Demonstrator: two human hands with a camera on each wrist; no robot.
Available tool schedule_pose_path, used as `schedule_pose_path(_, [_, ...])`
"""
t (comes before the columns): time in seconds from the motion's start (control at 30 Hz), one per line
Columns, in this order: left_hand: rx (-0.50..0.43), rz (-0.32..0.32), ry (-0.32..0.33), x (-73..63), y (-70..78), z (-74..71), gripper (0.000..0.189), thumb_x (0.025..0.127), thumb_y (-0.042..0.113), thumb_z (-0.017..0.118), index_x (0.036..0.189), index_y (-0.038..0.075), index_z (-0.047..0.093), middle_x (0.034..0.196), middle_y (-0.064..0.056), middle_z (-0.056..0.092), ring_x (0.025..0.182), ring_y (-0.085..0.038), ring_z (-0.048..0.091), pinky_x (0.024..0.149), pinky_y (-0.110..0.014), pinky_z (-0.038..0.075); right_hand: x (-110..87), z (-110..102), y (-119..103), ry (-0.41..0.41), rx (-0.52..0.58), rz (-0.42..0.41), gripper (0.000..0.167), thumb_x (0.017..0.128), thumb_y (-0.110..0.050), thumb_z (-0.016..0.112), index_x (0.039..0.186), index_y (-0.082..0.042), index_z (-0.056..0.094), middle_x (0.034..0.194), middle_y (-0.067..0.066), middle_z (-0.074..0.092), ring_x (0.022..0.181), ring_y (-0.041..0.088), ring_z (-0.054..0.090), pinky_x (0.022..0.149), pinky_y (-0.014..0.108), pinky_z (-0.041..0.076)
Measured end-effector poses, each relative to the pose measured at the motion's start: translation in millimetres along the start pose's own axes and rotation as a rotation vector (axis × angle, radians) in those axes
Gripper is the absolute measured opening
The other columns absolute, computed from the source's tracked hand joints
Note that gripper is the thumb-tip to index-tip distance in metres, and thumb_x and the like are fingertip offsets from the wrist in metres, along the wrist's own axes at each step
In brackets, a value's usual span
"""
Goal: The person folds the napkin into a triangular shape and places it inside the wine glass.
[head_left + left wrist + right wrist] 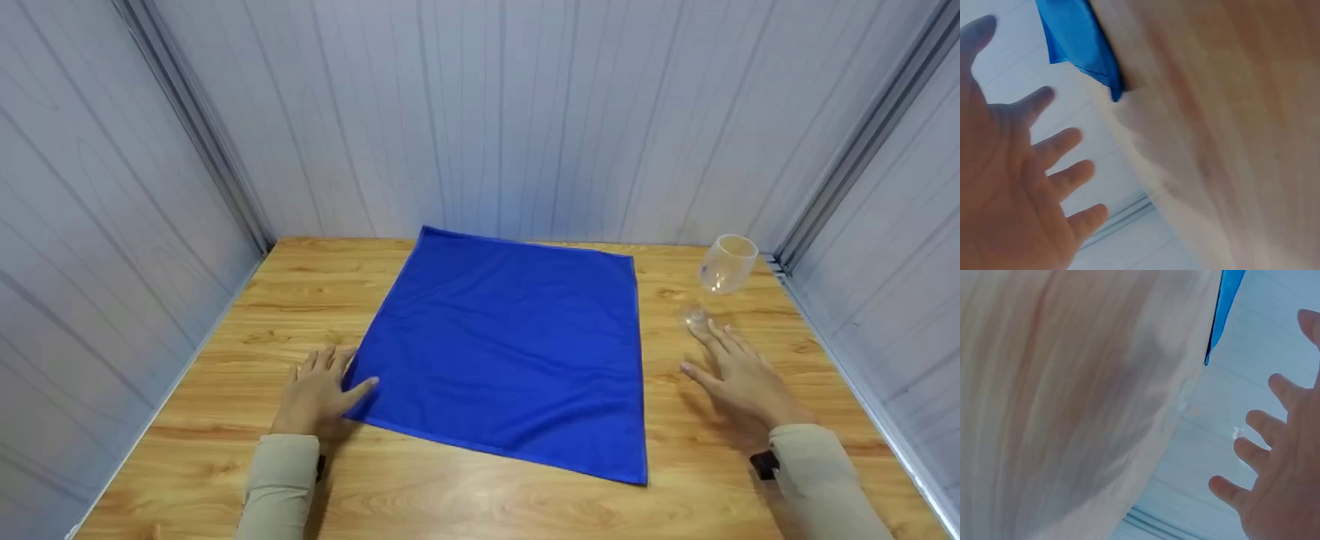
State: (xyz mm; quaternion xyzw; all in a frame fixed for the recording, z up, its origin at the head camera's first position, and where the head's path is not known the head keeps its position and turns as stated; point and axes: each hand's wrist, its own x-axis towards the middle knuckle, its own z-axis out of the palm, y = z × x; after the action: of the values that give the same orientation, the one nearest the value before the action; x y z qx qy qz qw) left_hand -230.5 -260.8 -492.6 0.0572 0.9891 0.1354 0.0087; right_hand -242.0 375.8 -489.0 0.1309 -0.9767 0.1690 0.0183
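Observation:
A blue cloth [502,352] lies spread out on the table, with slight creases and its near edge slanting. My left hand [319,390] is over the cloth's near left corner, fingers spread and holding nothing; the left wrist view shows its bare palm beside a blue corner [1081,42]. To the right of the cloth, my right hand [742,379] also has its fingers apart and grips nothing. Its fingertips overlap the foot of a clear wine glass [729,264] in the head view. The glass stands upright near the back right, its thin stem barely visible.
The wood-grain table [450,502] is enclosed by a pale panelled back wall [487,112] and side walls at left and right. Metal strips run up both corners. Bare wood shows on either side of the cloth and along the front.

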Motion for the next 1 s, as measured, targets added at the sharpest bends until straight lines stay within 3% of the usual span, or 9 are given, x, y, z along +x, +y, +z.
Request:
schedule_pose_path(0.17, [0.008,0.009,-0.053,-3.5,6.5,-2.2,0.082,0.095,0.063,0.052,0.150,0.003,0.043,0.150,-0.031,0.038,0.138,-0.054,0.031,0.109,-0.072,0.017,0.5,5,-9,-0.011,0.005,-0.039,0.077,0.099,-0.053,0.055,0.161,-0.019,0.023,0.163,0.022,0.018,0.144,0.053,0.017,0.107,0.075,0.012])
schedule_pose_path(0.3, [0.011,0.013,-0.069,-4.3,13.4,-5.2,0.081,0.095,0.061,0.054,0.150,0.003,0.043,0.146,-0.031,0.043,0.134,-0.054,0.038,0.108,-0.071,0.022,2.1,7,-17,0.009,-0.007,-0.075,0.075,0.098,-0.054,0.056,0.158,-0.017,0.032,0.161,0.022,0.023,0.143,0.052,0.022,0.105,0.075,0.018])
schedule_pose_path(0.47, [0.016,0.026,-0.071,-2.5,21.2,-6.5,0.078,0.094,0.058,0.057,0.148,0.003,0.046,0.142,-0.029,0.049,0.126,-0.053,0.047,0.103,-0.069,0.032,3.5,9,-26,0.029,-0.011,-0.129,0.073,0.098,-0.055,0.056,0.155,-0.014,0.038,0.159,0.022,0.027,0.141,0.051,0.028,0.104,0.075,0.023])
schedule_pose_path(0.73, [0.066,0.070,-0.023,-1.0,25.0,-3.2,0.069,0.093,0.051,0.063,0.141,0.001,0.055,0.132,-0.028,0.057,0.116,-0.049,0.057,0.095,-0.061,0.044,3.1,15,-39,0.042,-0.030,-0.191,0.072,0.096,-0.054,0.060,0.152,-0.012,0.043,0.154,0.022,0.038,0.137,0.050,0.036,0.099,0.075,0.030])
schedule_pose_path(1.0, [0.044,0.051,-0.063,-0.6,25.2,2.9,0.060,0.095,0.038,0.066,0.137,-0.005,0.056,0.133,-0.030,0.055,0.119,-0.048,0.055,0.096,-0.060,0.045,2.4,22,-49,0.030,-0.043,-0.257,0.074,0.093,-0.050,0.067,0.152,-0.013,0.044,0.151,0.021,0.043,0.133,0.047,0.042,0.099,0.070,0.035])
